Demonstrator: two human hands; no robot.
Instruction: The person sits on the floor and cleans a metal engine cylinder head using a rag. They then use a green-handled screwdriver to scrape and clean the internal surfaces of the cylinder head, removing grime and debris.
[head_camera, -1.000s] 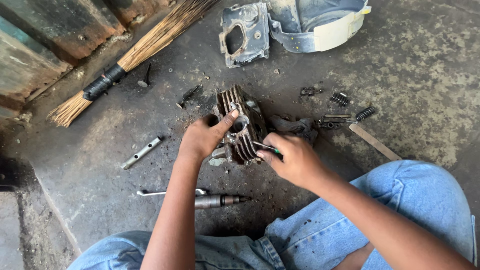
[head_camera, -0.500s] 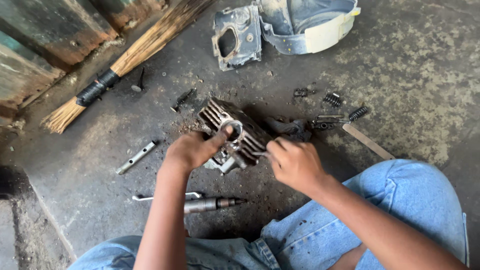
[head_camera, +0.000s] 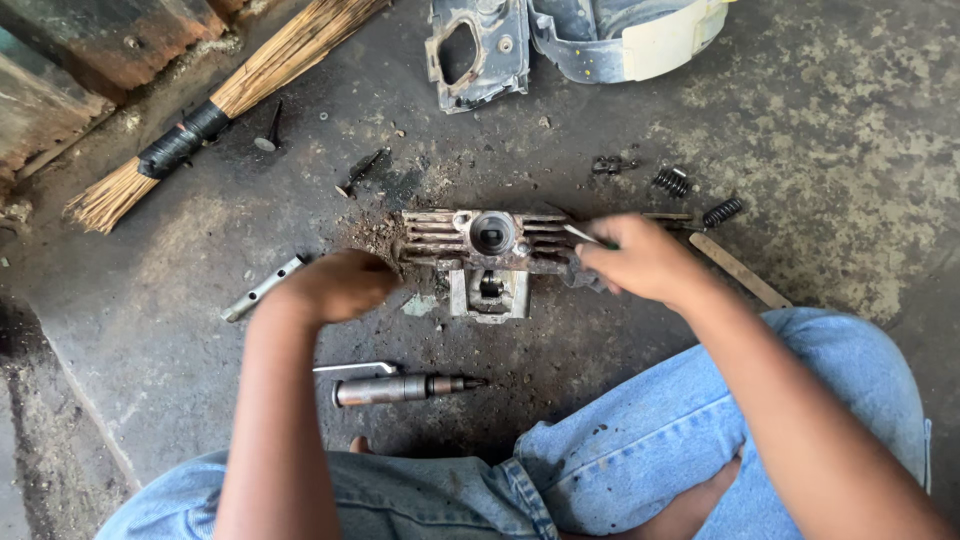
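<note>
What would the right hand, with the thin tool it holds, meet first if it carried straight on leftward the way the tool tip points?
Most likely the finned engine part: the right hand aims the thin tool left, its tip already at the fins' right end. Actual contact is unclear.

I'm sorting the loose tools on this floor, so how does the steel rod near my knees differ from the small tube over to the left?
The steel rod is thicker and darker, and steps down to a narrow tip; the small tube is slimmer, paler and even along its length. The rod lies level across the view below the finned engine part; the tube lies slanted, beside the left hand. Both are loose metal pieces on the stained concrete floor, untouched by either hand.
</note>
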